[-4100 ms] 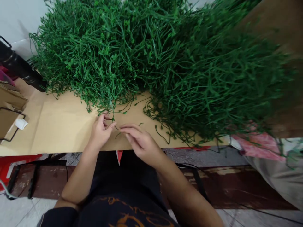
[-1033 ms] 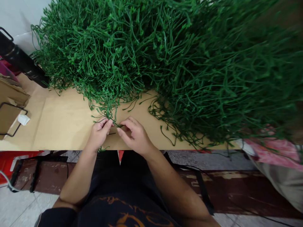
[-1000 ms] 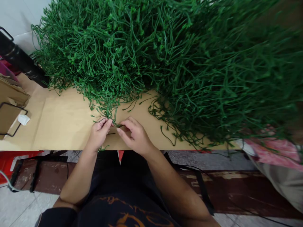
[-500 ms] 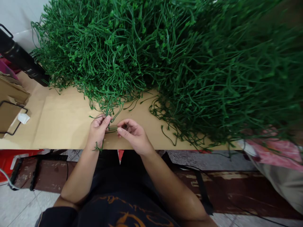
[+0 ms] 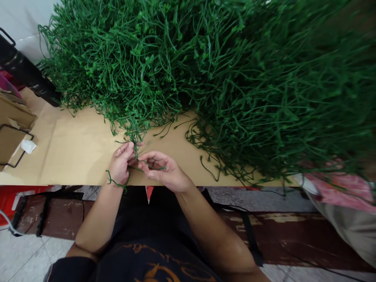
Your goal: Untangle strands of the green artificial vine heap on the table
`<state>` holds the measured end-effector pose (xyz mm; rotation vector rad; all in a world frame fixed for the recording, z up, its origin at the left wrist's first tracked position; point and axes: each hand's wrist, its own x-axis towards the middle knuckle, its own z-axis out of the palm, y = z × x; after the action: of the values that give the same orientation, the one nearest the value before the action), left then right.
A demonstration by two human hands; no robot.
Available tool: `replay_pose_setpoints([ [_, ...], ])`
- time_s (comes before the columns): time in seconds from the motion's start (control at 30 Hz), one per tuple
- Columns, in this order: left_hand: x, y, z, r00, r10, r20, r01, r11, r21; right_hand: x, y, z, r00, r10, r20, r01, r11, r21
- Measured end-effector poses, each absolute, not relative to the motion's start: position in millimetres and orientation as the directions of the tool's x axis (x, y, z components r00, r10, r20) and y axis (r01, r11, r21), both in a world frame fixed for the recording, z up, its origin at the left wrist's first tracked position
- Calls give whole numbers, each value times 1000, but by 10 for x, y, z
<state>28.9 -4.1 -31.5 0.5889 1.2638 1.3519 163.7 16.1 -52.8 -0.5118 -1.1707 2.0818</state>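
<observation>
My left hand (image 5: 121, 161) is closed around a few thin green plastic plant stems (image 5: 135, 148), at the front edge of a large heap of the same green stems (image 5: 138, 74). From under the left palm a stem hangs back over the left wrist, its branched tip to the left. Close beside it on the right is my right hand (image 5: 166, 170), fingers curled, with a thin green stem running between thumb and fingers. Its fingertips nearly meet the left hand. What lies inside the left palm is hidden.
Brown cardboard (image 5: 76, 149) covers the table. A black bottle (image 5: 28, 70) leans at the left, near a cardboard box (image 5: 14, 111) and a bit of white paper (image 5: 28, 146). A person's pink patterned clothing (image 5: 337, 184) shows at the right, beside a dark brown bench (image 5: 282, 235).
My right hand has come slightly left and lower, with a stem now across its fingers. The stem tip at my left wrist has swung left. My left fingers have shifted a little.
</observation>
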Motion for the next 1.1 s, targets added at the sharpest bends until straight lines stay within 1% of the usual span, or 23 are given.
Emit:
replay_pose_setpoints([
  [0.1,314,-40,-300,-219,921,-323,-379,225,898,1589,150,-525,-549,836,7,-326,-206,-923],
  [0.2,352,-32,-280,-211,922,-324,-343,240,908,1537,144,-538,-397,915,73,-297,-52,-954],
  [0.3,380,-8,-281,-223,921,-320,-301,247,921,1496,125,-568,-317,944,86,-328,-24,-944],
  [0.37,394,10,-296,-242,923,-298,-288,225,931,1479,107,-597,-263,961,87,-372,-18,-928],
  [0.43,412,19,-319,-259,928,-268,-272,196,942,1478,95,-628,-208,971,120,-395,28,-918],
  [0.5,435,22,-344,-268,932,-246,-244,181,953,1495,91,-651,-188,969,162,-367,84,-926],
  [0.57,453,31,-363,-271,934,-234,-213,179,961,1525,77,-648,-197,959,202,-299,137,-944],
  [0.63,448,65,-369,-297,924,-239,-203,183,962,1554,30,-607,-212,937,277,-231,227,-946],
  [0.67,434,93,-367,-329,909,-255,-212,192,958,1562,-12,-573,-246,908,341,-215,292,-932],
  [0.7,412,126,-363,-376,884,-277,-229,201,952,1567,-65,-533,-307,854,420,-216,367,-905],
  [0.77,356,190,-356,-471,826,-311,-263,205,943,1573,-176,-453,-467,683,562,-261,501,-825],
  [0.8,329,213,-356,-494,812,-309,-266,197,943,1584,-217,-418,-531,601,597,-285,537,-794],
  [0.83,306,226,-360,-491,820,-293,-255,186,949,1608,-237,-387,-566,553,612,-294,558,-776],
  [0.87,289,226,-368,-467,844,-265,-235,171,957,1653,-227,-358,-570,546,614,-283,571,-770],
  [0.93,276,200,-391,-375,902,-213,-194,148,970,1826,-104,-288,-493,613,618,-206,608,-767],
  [0.97,278,179,-404,-331,923,-197,-179,144,973,1958,6,-238,-416,663,623,-143,629,-765],
  [1.03,294,143,-425,-276,945,-173,-143,138,980,2290,282,-99,-185,744,642,14,655,-755],
  [1.07,305,133,-431,-267,950,-160,-117,132,984,2470,427,-16,-20,780,626,107,624,-774],
  [1.1,315,129,-434,-265,953,-143,-87,124,988,2642,559,70,89,777,624,196,600,-775],
])
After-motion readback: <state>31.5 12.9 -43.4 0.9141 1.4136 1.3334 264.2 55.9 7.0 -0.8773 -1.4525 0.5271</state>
